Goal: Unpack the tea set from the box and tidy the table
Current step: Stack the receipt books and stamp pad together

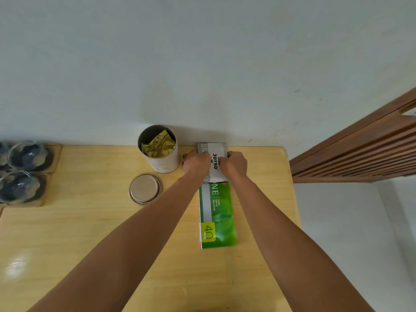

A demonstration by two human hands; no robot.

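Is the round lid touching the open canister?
Apart. The head view shows the lid lying flat on the table in front of the canister, with a strip of bare wood between them.

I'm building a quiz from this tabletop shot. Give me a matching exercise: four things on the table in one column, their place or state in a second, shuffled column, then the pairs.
Things:
1. round canister
2. round lid
3. grey box
4. green booklet

Place or state:
A. lying flat, partly under the box's near end
B. gripped by left hand and right hand
C. open, gold foil pouch inside
D. flat on the table, off its container

Pairs: 1-C, 2-D, 3-B, 4-A
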